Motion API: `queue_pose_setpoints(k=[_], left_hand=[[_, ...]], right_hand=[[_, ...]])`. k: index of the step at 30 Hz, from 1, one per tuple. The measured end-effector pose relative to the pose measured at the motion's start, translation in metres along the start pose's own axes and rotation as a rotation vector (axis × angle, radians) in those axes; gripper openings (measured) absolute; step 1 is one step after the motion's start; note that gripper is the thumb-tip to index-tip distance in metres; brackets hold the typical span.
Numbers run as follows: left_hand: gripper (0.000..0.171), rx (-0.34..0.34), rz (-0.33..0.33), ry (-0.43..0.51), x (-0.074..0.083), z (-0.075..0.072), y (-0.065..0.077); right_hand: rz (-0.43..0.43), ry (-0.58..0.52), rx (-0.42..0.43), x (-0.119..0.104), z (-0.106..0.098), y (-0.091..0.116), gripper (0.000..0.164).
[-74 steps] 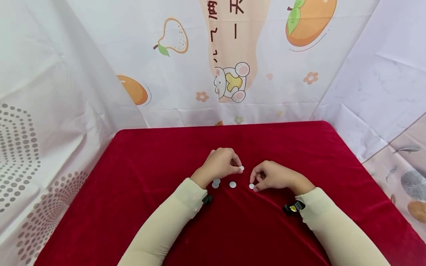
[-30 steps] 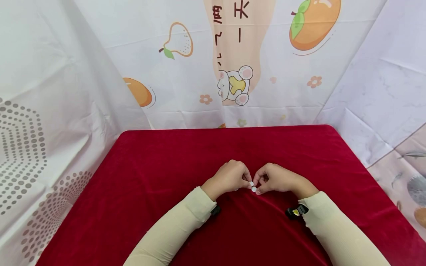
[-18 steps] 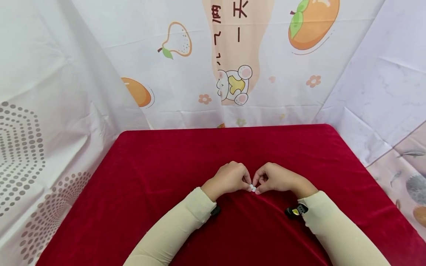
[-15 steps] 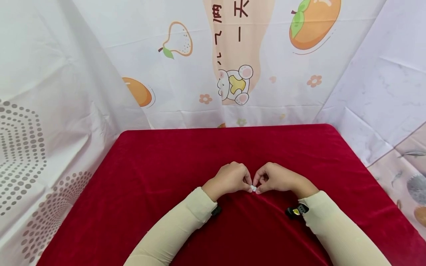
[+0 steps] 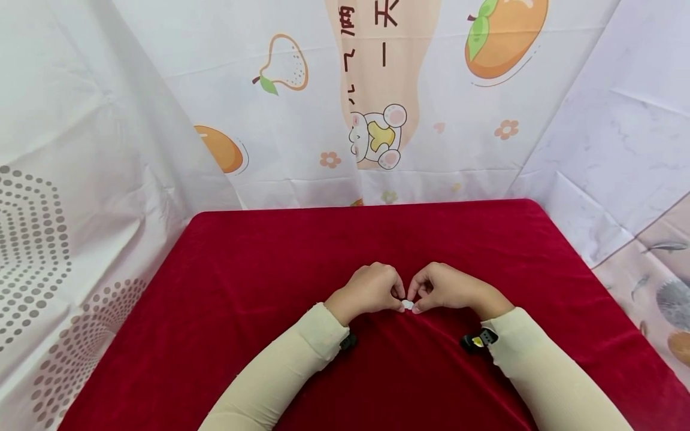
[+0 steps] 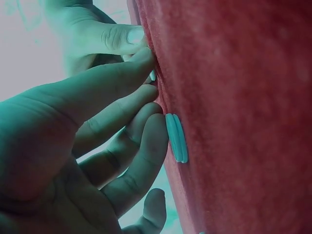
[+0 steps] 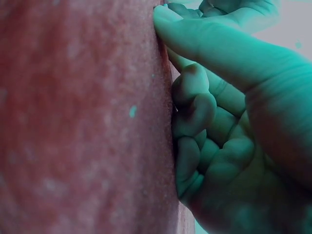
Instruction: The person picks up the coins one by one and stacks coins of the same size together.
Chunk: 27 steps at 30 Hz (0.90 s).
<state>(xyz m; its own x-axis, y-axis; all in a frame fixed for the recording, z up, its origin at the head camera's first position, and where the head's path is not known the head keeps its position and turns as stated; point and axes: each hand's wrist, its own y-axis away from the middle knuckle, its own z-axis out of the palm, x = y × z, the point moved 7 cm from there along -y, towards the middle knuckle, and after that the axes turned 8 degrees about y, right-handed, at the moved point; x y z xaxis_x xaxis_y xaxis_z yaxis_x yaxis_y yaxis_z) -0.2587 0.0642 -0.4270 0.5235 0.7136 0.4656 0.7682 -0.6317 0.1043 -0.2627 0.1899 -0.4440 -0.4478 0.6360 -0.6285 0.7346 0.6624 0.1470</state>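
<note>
In the head view, my left hand (image 5: 372,288) and right hand (image 5: 450,286) meet fingertip to fingertip low over the red cloth. Between them are small round white discs (image 5: 408,304), overlapping in this view. Thumb and index finger of the left hand pinch one disc from the left; those of the right hand pinch the other from the right. In the left wrist view a disc edge (image 6: 153,75) shows at the fingertips, and a pair of stacked discs (image 6: 176,138) lies on the cloth beside the curled fingers. In the right wrist view the thumb (image 7: 168,17) mostly hides the disc.
Red velvet cloth (image 5: 280,251) covers the table, with a wrinkle running to the right front. Printed white curtains (image 5: 291,137) stand behind and at both sides. Each wrist wears a black strap, such as the right strap (image 5: 478,340). A small light speck (image 7: 132,111) shows on the cloth.
My left hand has come right and nearer, bringing its disc from apart to overlapping the right hand's disc. The discs lying on the cloth are now hidden behind the left hand in the head view.
</note>
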Motion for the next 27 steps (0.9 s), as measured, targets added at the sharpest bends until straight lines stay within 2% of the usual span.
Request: queue_pose_setpoints(k=[13, 17, 27], left_hand=[[0.009, -0.009, -0.004, -0.023, -0.0014, 0.0004, 0.0009], [0.01, -0.004, -0.011, -0.023, -0.0012, 0.001, 0.0014], [0.011, -0.004, -0.02, -0.026, -0.0023, 0.0017, 0.0025]], right_hand=[[-0.029, -0.042, -0.023, 0.0016, -0.0007, 0.0003, 0.016], [-0.04, -0.065, -0.017, 0.0027, 0.0005, 0.0002, 0.013], [-0.035, -0.047, -0.017, 0.0004, 0.0019, 0.0006, 0.013]])
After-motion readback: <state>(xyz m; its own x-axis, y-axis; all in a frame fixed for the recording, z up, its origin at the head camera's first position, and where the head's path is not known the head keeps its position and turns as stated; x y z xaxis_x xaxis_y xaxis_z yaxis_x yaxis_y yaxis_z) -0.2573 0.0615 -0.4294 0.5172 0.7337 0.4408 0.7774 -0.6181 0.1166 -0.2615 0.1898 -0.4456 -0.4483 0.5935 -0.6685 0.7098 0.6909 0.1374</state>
